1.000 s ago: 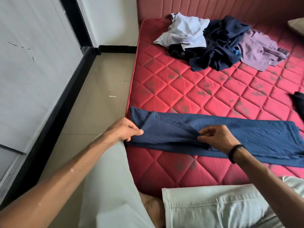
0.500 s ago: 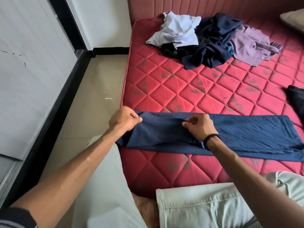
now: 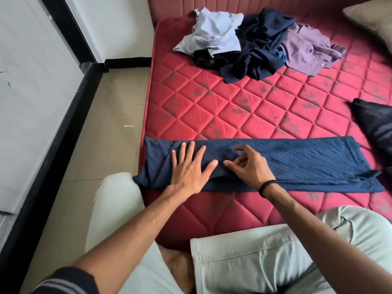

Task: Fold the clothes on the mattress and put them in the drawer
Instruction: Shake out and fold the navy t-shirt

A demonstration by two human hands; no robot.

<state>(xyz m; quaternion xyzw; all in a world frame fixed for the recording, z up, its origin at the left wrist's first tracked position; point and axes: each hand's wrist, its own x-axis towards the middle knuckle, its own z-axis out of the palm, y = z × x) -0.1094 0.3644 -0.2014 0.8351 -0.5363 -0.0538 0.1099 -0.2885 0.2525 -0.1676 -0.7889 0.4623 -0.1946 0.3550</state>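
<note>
A blue textured garment, folded into a long strip, lies across the near part of the red quilted mattress. My left hand presses flat on its left end with fingers spread and straight. My right hand rests on the garment just to the right, fingers loosely bent, gripping nothing. At the mattress's far end sits a pile of unfolded clothes: a light blue shirt, a dark navy garment and a purple shirt. No drawer is in view.
A black garment or cushion lies at the mattress's right edge, a beige pillow at the far right corner. Beige tiled floor runs along the left, bounded by a white panel with black trim. My knees in pale trousers rest at the near edge.
Both hands have let go of the folded left end of the blue garment. The left hand now lies flat on it, and the right hand's fingers have loosened.
</note>
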